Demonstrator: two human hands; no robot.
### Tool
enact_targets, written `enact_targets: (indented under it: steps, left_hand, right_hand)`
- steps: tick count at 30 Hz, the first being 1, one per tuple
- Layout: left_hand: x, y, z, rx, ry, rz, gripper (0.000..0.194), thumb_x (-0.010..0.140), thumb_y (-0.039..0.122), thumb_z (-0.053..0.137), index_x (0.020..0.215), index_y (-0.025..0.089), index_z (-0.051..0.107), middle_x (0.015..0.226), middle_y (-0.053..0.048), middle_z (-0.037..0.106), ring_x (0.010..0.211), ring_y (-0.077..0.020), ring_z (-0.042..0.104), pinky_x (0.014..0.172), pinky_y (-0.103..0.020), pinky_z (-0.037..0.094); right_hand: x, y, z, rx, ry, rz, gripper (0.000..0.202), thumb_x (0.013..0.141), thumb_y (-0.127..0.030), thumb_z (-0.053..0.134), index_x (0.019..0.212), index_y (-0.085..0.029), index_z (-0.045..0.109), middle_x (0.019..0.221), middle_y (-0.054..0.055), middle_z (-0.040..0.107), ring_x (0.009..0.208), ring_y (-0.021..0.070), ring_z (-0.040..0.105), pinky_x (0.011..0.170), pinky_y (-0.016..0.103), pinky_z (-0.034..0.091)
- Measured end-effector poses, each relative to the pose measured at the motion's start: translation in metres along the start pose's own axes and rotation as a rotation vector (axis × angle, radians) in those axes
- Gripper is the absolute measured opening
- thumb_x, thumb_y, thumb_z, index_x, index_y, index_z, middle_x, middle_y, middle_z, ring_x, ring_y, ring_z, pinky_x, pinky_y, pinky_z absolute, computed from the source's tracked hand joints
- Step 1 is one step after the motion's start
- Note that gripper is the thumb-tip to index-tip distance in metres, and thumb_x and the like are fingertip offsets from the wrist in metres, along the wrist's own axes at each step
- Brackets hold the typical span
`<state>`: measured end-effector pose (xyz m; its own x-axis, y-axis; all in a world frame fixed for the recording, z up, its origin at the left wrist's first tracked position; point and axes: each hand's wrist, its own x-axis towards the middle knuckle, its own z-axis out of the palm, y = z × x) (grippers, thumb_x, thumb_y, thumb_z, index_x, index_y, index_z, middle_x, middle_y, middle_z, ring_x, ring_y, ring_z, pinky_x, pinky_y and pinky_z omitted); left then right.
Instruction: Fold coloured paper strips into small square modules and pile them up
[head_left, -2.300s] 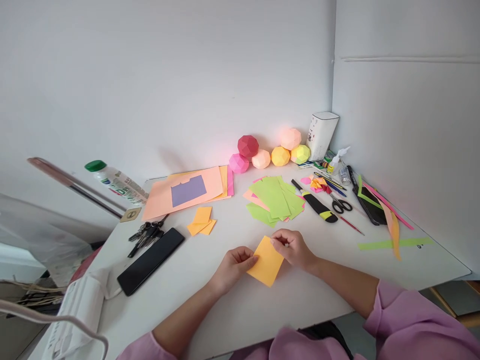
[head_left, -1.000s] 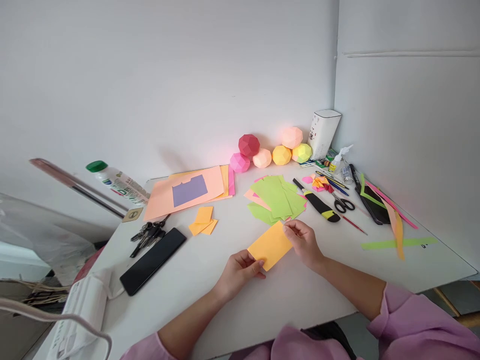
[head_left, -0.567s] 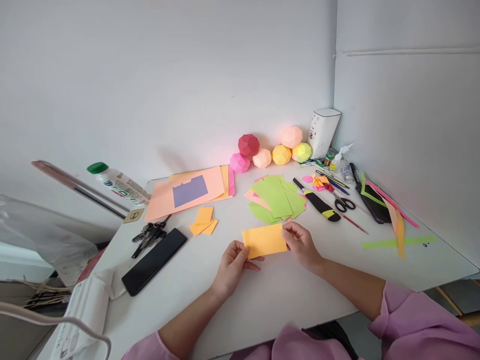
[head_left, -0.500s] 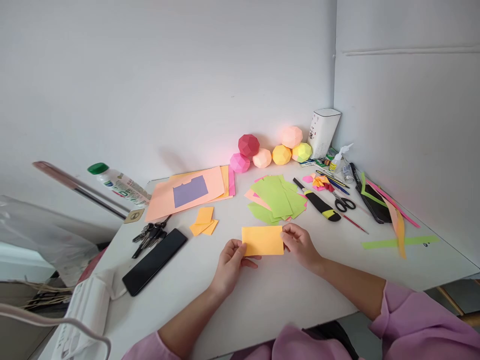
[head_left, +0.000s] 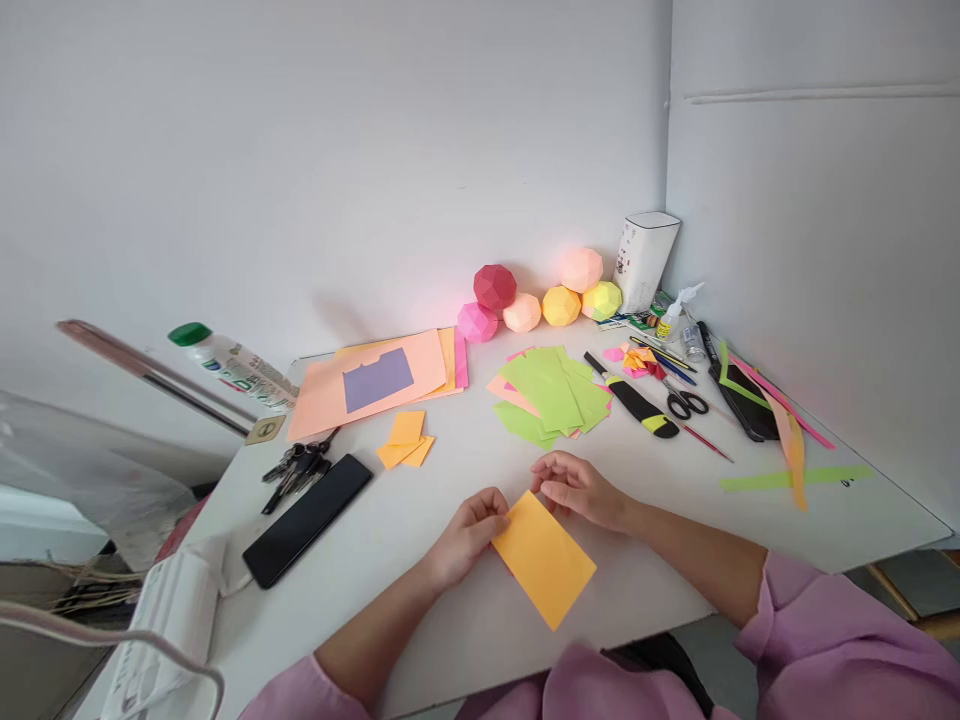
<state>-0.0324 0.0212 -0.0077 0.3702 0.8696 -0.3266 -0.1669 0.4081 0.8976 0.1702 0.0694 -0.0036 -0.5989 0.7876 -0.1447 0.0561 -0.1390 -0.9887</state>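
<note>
Two hands (head_left: pixel 525 512) — one orange sheet (head_left: pixel 544 560); six faceted balls (head_left: pixel 561 305) behind.

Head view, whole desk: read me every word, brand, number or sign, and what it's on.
No whole word reads for certain.
Green-capped bottle: large lettering, blurred.
Green strip: small dark mark, unclear.
Tan square: round dark sign, unclear.
Dropper-tipped bottle: yellow label, too small.

Orange paper (head_left: pixel 545 560) slanting now, no longer level between hands; right hand (head_left: pixel 574 487) releasing side edge, hovering near top corner.
</note>
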Motion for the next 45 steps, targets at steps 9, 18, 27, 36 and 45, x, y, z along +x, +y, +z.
enact_targets:
  steps: [9, 18, 27, 36, 45]
  left_hand:
    - [-0.003, -0.002, 0.009, 0.224, -0.059, -0.066, 0.019, 0.074, 0.03, 0.055, 0.069, 0.018, 0.041, 0.059, 0.003, 0.055, 0.047, -0.0142, 0.058, 0.044, -0.027, 0.044]
    - [-0.003, -0.005, 0.011, 0.257, -0.042, -0.04, 0.01, 0.072, 0.019, 0.052, 0.067, 0.018, 0.044, 0.057, 0.005, 0.051, 0.047, -0.0119, 0.056, 0.043, -0.025, 0.044]
    - [-0.002, -0.002, 0.003, 0.167, -0.042, -0.003, 0.012, 0.071, 0.017, 0.05, 0.063, 0.018, 0.041, 0.052, 0.006, 0.05, 0.044, -0.01, 0.052, 0.043, -0.022, 0.037]
    - [-0.003, 0.001, 0.008, 0.188, -0.043, -0.006, 0.016, 0.072, 0.024, 0.055, 0.065, 0.018, 0.043, 0.057, 0.005, 0.048, 0.048, -0.0089, 0.048, 0.047, -0.022, 0.034]
    - [-0.003, -0.002, 0.011, 0.252, 0.025, 0.07, 0.023, 0.075, 0.036, 0.057, 0.07, 0.017, 0.046, 0.061, 0.004, 0.048, 0.053, -0.0083, 0.046, 0.05, -0.022, 0.034]
  right_hand:
    - [0.0, 0.013, 0.02, -0.372, -0.07, -0.071, 0.009, 0.073, -0.025, 0.055, 0.075, -0.016, 0.058, 0.055, -0.005, 0.045, 0.046, 0.0055, 0.033, 0.041, 0.018, 0.027]
    - [-0.001, 0.011, 0.024, -0.415, -0.06, -0.158, 0.005, 0.063, -0.013, 0.053, 0.066, -0.016, 0.055, 0.061, -0.003, 0.055, 0.052, 0.0072, 0.043, 0.045, 0.017, 0.032]
    - [0.006, 0.0, -0.003, -0.295, 0.126, -0.112, 0.008, 0.067, -0.013, 0.051, 0.061, -0.016, 0.047, 0.056, -0.003, 0.05, 0.049, 0.0079, 0.045, 0.046, 0.019, 0.037]
    - [-0.002, 0.003, 0.02, -0.338, -0.079, -0.093, 0.013, 0.077, -0.026, 0.052, 0.073, -0.015, 0.057, 0.058, -0.003, 0.047, 0.05, 0.0068, 0.038, 0.045, 0.019, 0.032]
    - [-0.003, 0.007, 0.023, -0.29, -0.009, -0.167, 0.01, 0.073, -0.02, 0.052, 0.065, -0.014, 0.053, 0.054, -0.004, 0.045, 0.047, 0.0063, 0.037, 0.044, 0.019, 0.03]
